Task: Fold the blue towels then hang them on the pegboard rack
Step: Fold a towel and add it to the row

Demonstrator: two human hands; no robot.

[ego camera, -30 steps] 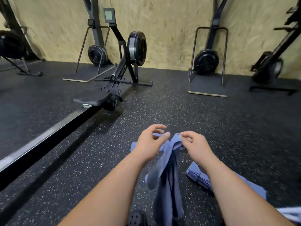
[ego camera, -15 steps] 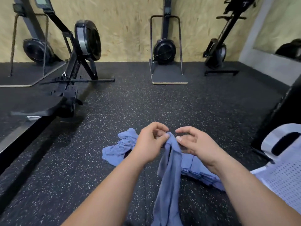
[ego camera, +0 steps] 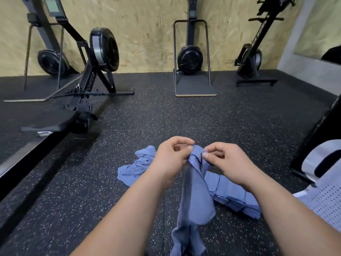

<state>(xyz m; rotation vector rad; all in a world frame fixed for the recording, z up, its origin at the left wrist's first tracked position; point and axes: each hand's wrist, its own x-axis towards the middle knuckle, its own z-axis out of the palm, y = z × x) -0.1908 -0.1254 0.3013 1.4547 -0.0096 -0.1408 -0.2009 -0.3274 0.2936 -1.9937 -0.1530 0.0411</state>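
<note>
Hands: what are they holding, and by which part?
Left hand and right hand both pinch a towel at its bunched top; the rest hangs.

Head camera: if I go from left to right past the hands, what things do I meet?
crumpled blue towel → left hand → hanging blue towel, pinched by both hands → right hand → white perforated panel

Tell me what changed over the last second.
The view swung right: the rowing machine slid left in frame and a white pegboard came into view. The left hand and right hand still pinch the top edge of the hanging towel. The crumpled towel and folded stack lie unmoved.
</note>
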